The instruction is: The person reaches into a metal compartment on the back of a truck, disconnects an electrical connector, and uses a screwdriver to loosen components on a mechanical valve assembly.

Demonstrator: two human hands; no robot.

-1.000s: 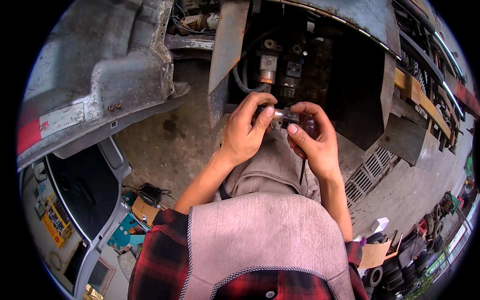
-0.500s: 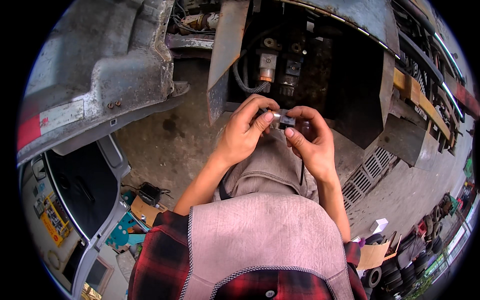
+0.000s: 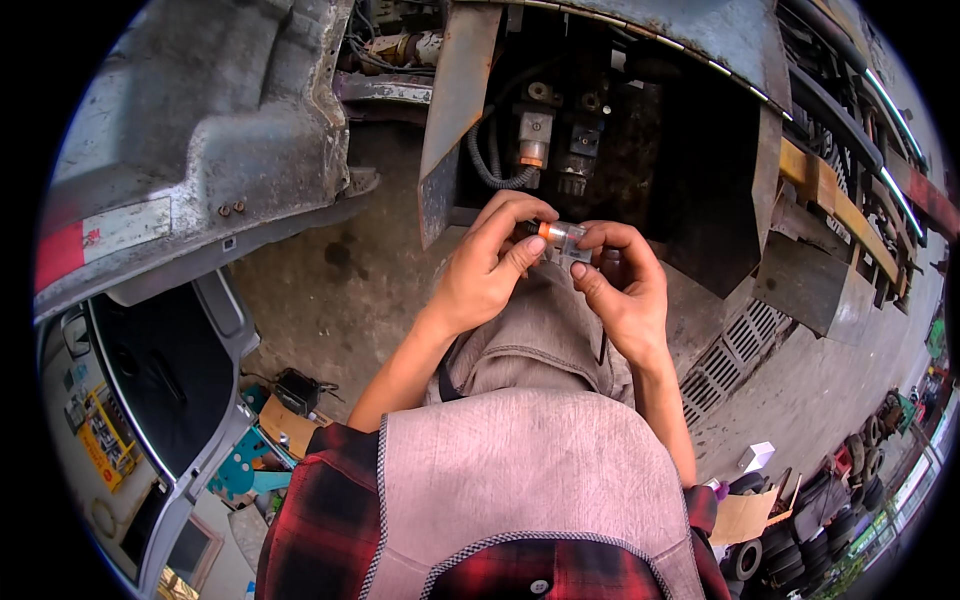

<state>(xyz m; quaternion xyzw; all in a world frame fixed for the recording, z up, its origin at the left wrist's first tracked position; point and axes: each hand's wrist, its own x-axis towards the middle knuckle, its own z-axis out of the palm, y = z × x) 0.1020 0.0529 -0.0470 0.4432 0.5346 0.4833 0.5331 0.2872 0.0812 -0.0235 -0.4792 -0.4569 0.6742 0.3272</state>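
Observation:
Between my hands is a small clear plastic connector plug (image 3: 577, 243) with an orange ring at its left end. My left hand (image 3: 488, 262) pinches it near the orange ring with thumb and forefinger. My right hand (image 3: 625, 285) grips the clear housing at its other end, and its fingers partly cover it. Just beyond, inside a dark metal box, stand two valves with coils. The left valve (image 3: 536, 125) carries a similar plug with an orange ring and a ribbed grey conduit (image 3: 478, 160). The right valve (image 3: 583, 140) has a black face.
A rusty metal plate (image 3: 455, 120) edges the box on the left. A worn vehicle panel (image 3: 230, 150) and an open vehicle door (image 3: 165, 370) stand at left. A floor grate (image 3: 735, 355) lies at right, with tyres (image 3: 790, 545) and a cardboard box (image 3: 745, 515) farther down.
The connector plug has turned between my fingers, so its orange ring and clear housing show more plainly, where a dark face showed before. Both hands have stayed nearly in place.

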